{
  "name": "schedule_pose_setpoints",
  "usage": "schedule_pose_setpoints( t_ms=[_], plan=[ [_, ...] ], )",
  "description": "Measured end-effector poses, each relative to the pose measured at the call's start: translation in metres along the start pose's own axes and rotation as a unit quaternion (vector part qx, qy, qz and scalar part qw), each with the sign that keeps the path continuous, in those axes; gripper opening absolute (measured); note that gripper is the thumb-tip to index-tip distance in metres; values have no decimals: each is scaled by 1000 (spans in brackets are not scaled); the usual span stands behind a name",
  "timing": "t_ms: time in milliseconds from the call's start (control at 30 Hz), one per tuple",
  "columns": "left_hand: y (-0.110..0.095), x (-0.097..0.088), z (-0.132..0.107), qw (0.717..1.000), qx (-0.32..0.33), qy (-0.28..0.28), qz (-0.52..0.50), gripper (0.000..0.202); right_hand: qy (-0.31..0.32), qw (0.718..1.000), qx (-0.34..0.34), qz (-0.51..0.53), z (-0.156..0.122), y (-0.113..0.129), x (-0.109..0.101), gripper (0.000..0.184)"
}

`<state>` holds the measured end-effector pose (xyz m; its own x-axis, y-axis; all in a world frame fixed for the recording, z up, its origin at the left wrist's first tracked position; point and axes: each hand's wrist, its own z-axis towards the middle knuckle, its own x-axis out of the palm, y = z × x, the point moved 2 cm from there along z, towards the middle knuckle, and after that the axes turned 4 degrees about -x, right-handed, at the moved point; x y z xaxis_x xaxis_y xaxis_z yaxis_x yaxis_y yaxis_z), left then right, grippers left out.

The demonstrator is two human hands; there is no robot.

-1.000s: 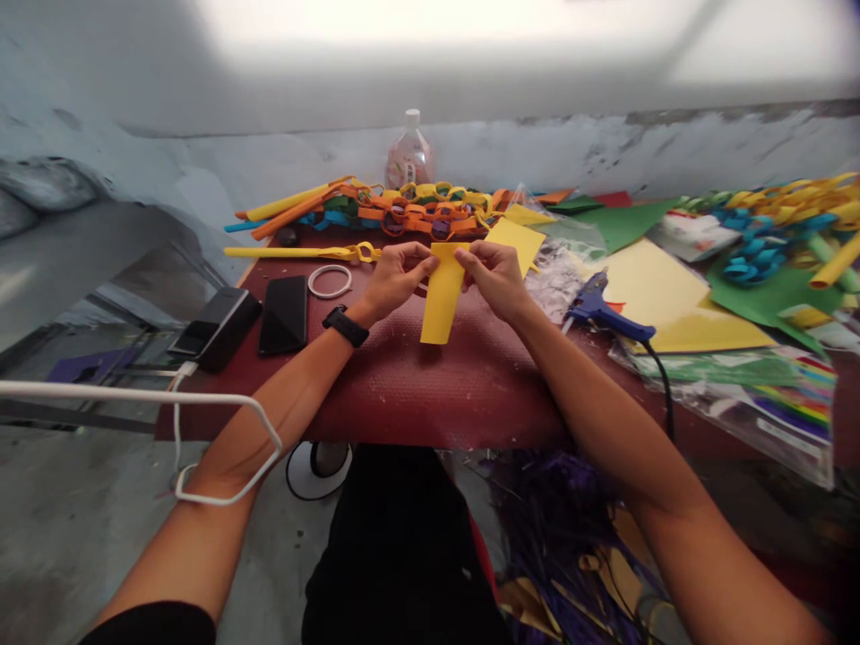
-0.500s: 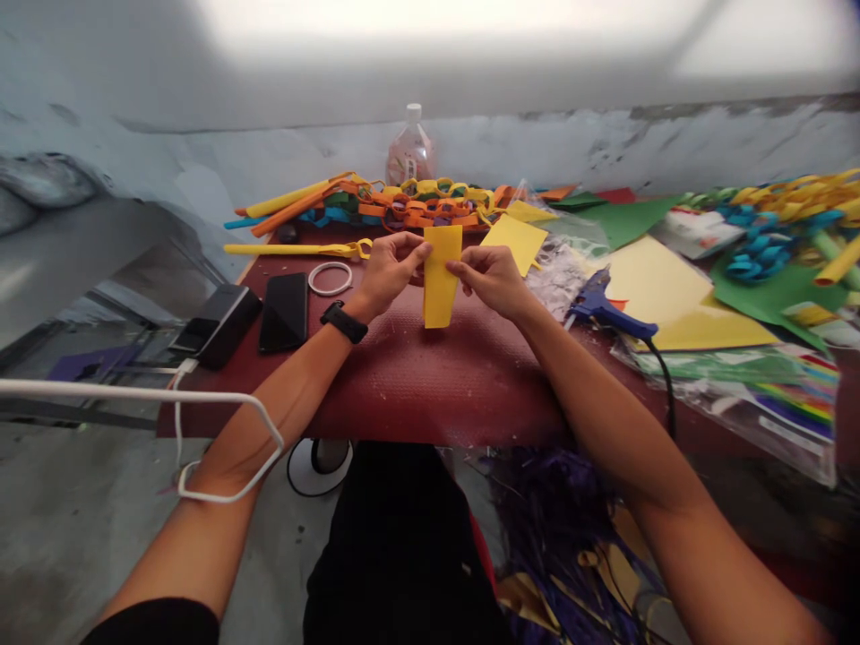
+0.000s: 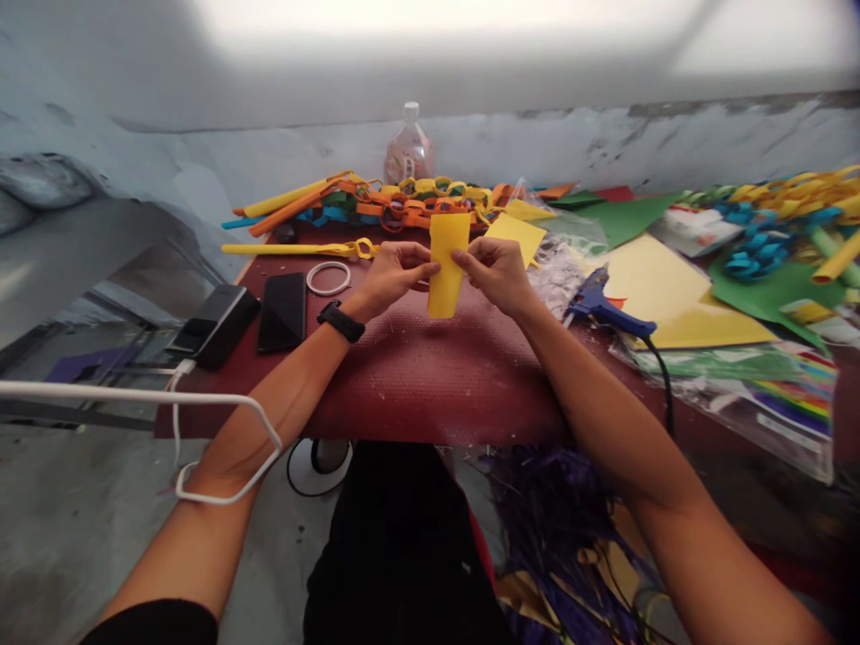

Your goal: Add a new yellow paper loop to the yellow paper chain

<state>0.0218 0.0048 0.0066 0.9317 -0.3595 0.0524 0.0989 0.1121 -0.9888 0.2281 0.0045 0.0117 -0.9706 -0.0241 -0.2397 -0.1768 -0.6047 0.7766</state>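
Note:
A narrow piece of yellow paper (image 3: 449, 269) stands upright in the air over the red tabletop, pinched at both side edges. My left hand (image 3: 396, 273) grips its left edge between thumb and fingers. On the opposite edge, my right hand (image 3: 495, 267) holds it the same way. Behind the right hand lies a flat yellow sheet (image 3: 516, 237). A yellow paper roll with a looped end (image 3: 288, 250) rests beyond my left hand. Orange and yellow paper chains (image 3: 430, 208) are heaped behind the held paper.
A blue glue gun (image 3: 608, 309) lies right, near yellow sheets (image 3: 699, 313) and plastic packets (image 3: 759, 403). On the left are a phone (image 3: 282, 311), a white ring (image 3: 329, 279) and a black box (image 3: 211, 327). A clear bottle (image 3: 409, 152) stands at the wall. A white cable (image 3: 262, 421) crosses my left forearm.
The yellow paper has shifted slightly up and to the right. Both hands have moved with it, and the right hand has turned a little, with more of its fingers behind the edge.

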Motion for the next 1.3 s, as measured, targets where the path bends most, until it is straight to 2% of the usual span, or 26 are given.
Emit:
schedule_pose_setpoints(
  t_ms=[233,433,567,667,867,1033,1200,1300],
  plan=[
    [2,0,1,1000,4,-4,-13,43,-1,1000,14,10,0,1,0,75],
    [1,-4,3,999,14,-22,-20,46,97,994,50,1,-3,3,0,74],
    [2,-3,3,1000,5,6,-30,57,66,997,31,-13,-2,2,-1,76],
    [3,-3,3,1000,-6,17,-23,61,51,998,45,-10,-2,1,-2,76],
    [1,-8,3,1000,7,-14,-21,58,136,988,72,3,-4,-1,-2,71],
    [-1,-6,1,1000,-5,10,-12,58,104,992,71,12,-3,0,-4,67],
    [-5,-7,0,1000,3,-10,7,56,158,982,95,29,-5,0,-2,64],
    [-4,-7,1,1000,-8,-9,8,57,147,985,88,25,-4,0,-3,64]
  ],
)
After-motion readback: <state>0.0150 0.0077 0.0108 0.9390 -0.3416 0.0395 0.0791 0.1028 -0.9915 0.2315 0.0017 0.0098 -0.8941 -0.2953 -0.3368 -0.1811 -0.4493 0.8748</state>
